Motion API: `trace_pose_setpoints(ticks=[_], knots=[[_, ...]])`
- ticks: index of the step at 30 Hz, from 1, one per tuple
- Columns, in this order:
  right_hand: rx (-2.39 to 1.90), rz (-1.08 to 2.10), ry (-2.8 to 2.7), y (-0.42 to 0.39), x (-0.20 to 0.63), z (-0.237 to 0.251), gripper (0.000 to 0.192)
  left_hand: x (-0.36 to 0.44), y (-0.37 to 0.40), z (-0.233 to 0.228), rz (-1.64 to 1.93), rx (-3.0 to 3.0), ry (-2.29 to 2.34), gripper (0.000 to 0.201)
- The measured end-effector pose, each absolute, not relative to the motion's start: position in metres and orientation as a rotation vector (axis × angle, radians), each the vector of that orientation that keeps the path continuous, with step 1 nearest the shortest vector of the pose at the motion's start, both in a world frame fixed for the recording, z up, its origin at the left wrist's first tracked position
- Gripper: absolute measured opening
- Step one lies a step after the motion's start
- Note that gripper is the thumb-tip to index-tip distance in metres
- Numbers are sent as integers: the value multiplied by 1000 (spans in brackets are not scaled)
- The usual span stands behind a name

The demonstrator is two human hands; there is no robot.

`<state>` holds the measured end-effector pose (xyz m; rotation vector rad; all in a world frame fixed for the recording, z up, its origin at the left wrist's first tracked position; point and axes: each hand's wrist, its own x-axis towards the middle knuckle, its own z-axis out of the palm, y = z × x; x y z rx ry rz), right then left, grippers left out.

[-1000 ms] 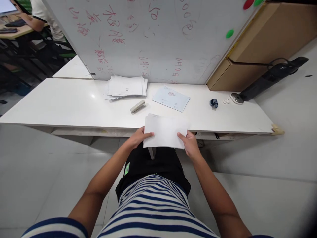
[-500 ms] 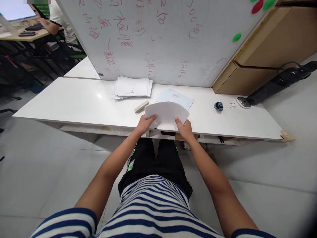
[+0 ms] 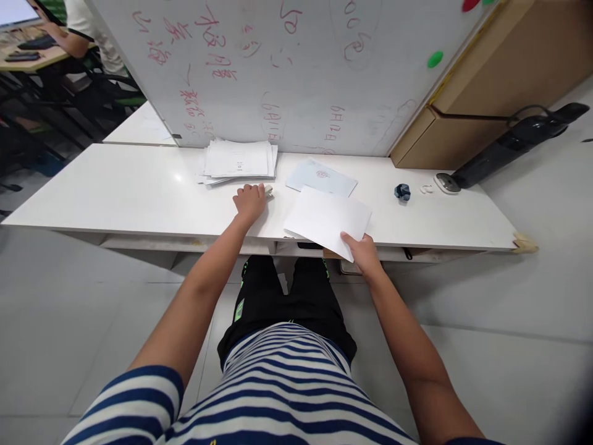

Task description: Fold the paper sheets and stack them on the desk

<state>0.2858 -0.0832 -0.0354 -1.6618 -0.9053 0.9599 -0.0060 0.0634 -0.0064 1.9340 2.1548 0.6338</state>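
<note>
My right hand (image 3: 365, 252) pinches the near right corner of some white paper (image 3: 328, 216), thumb on top. The paper lies nearly flat over the desk's front edge; I cannot tell how many sheets there are. My left hand (image 3: 251, 203) is wrapped round a pale stapler (image 3: 269, 192) on the desk, and only the stapler's right end shows. Behind the paper is a light blue sheet (image 3: 321, 175) with a printed mark. A stack of white papers (image 3: 238, 159) lies beyond my left hand.
A whiteboard (image 3: 296, 93) with red writing stands along the back of the white desk (image 3: 139, 198). To the right are a small dark blue object (image 3: 403, 192), a mouse (image 3: 447, 182), a black cylindrical object (image 3: 504, 151) and cardboard boxes (image 3: 482, 68). A person (image 3: 88, 31) sits at the far left.
My left hand has let go of the white paper and moved left onto the stapler. The paper, bent upward between both hands before, now lies flatter in my right hand alone.
</note>
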Motion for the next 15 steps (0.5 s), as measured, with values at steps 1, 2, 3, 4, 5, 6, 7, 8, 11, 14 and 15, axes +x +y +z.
trace_pose_setpoints(ticks=[1, 2, 3, 4, 5, 6, 7, 8, 11, 14, 15], knots=[[-1636, 1000, -878, -84, 283, -34, 38, -9, 66, -10, 602, 1978, 2100, 48], [-1613, 1046, -852, -84, 281, -32, 37, -12, 67, -13, 606, 2021, 2020, 49], [-1596, 1092, -826, -84, 278, -31, 35, -15, 67, -15, 629, 2060, 1929, 50], [-1587, 1135, -799, -84, 275, -29, 33, -17, 66, -16, 658, 2092, 1838, 51], [-1585, 1173, -775, -84, 273, -28, 32, -18, 63, -17, 680, 2118, 1753, 50], [-1584, 1206, -759, -83, 270, -27, 31, -18, 60, -17, 691, 2146, 1682, 50], [-1582, 1235, -755, -83, 268, -27, 30, -18, 55, -16, 683, 2184, 1619, 49], [-1580, 1260, -759, -82, 266, -27, 29, -16, 51, -16, 660, 2228, 1564, 49], [-1578, 1319, -798, -81, 261, -31, 27, -10, 40, -13, 563, 2329, 1430, 49], [-1591, 1348, -835, -81, 257, -35, 29, -4, 43, -6, 596, 2319, 1405, 48], [-1591, 1355, -846, -81, 255, -35, 30, -2, 47, -4, 635, 2298, 1417, 47]])
